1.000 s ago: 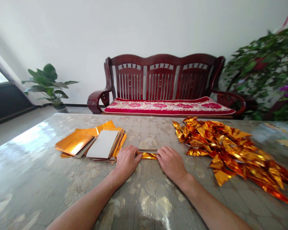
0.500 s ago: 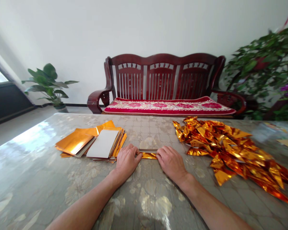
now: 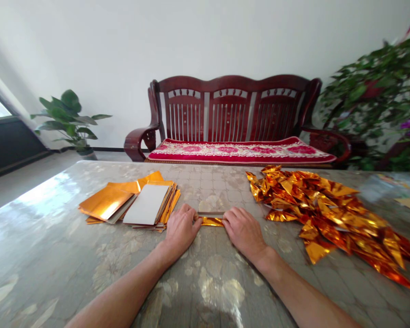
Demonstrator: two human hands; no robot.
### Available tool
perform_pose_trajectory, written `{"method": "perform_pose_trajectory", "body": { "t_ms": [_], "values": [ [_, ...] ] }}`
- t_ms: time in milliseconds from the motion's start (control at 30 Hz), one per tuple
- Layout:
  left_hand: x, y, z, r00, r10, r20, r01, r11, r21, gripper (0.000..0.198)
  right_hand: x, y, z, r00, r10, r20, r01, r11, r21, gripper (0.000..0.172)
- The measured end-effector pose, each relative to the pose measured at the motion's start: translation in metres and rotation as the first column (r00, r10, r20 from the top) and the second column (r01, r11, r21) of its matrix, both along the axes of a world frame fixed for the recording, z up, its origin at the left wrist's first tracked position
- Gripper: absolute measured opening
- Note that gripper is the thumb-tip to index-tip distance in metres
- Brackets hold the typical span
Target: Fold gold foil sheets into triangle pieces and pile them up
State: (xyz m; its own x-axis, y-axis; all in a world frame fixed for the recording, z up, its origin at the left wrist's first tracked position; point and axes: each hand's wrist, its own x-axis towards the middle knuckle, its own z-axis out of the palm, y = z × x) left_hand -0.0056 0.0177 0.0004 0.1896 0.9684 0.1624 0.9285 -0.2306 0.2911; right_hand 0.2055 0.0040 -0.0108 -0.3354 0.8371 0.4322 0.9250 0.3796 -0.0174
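A narrow folded strip of gold foil paper (image 3: 212,221) lies on the table between my hands, with a greyish edge along its far side. My left hand (image 3: 182,226) is closed on the strip's left end, thumb and fingers pinching it. At the right end my right hand (image 3: 243,231) grips it the same way. Just left of my left hand is a stack of gold foil sheets (image 3: 105,200), topped in part by a pale grey sheet (image 3: 146,204). To the right spreads a heap of folded, pointed gold foil pieces (image 3: 328,214).
The table (image 3: 123,282) has a glossy, flower-patterned cover. Clear plastic wrapping (image 3: 389,187) lies at its far right. Behind stands a dark red wooden bench (image 3: 227,109) with a red floral cushion (image 3: 239,152). Plants (image 3: 68,116) flank the bench on both sides.
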Motion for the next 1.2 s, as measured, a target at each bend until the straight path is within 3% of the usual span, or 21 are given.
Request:
{"method": "perform_pose_trajectory", "body": {
  "t_ms": [367,500,667,900,1033,1200],
  "values": [
    [0.002,-0.001,-0.004,1.000,0.021,0.022,-0.022,0.998,0.055,0.011,0.001,0.001,-0.001,1.000,-0.016,-0.018,0.016,1.000,-0.014,0.007],
    [0.002,-0.002,-0.003,0.999,0.024,0.025,-0.027,0.992,0.122,0.018,0.001,0.002,-0.001,0.999,-0.015,-0.041,0.014,1.000,-0.028,0.007],
    [0.005,-0.005,-0.002,0.991,-0.120,-0.062,0.130,0.968,0.216,0.007,0.001,0.003,0.001,0.993,-0.030,-0.116,0.023,0.998,-0.066,0.008],
    [0.004,-0.003,-0.010,0.898,-0.428,-0.106,0.439,0.888,0.136,0.017,0.003,0.004,-0.001,0.977,-0.038,-0.210,0.021,0.997,-0.080,0.006],
    [0.004,-0.003,-0.009,0.887,-0.437,-0.151,0.456,0.882,0.121,0.020,0.006,0.008,-0.008,0.946,0.008,-0.325,-0.028,0.998,-0.058,0.011],
    [0.004,-0.004,-0.010,0.887,-0.428,-0.171,0.452,0.882,0.135,0.022,0.012,0.012,-0.016,0.864,0.081,-0.496,-0.105,0.994,-0.022,0.031]
  ]
}}
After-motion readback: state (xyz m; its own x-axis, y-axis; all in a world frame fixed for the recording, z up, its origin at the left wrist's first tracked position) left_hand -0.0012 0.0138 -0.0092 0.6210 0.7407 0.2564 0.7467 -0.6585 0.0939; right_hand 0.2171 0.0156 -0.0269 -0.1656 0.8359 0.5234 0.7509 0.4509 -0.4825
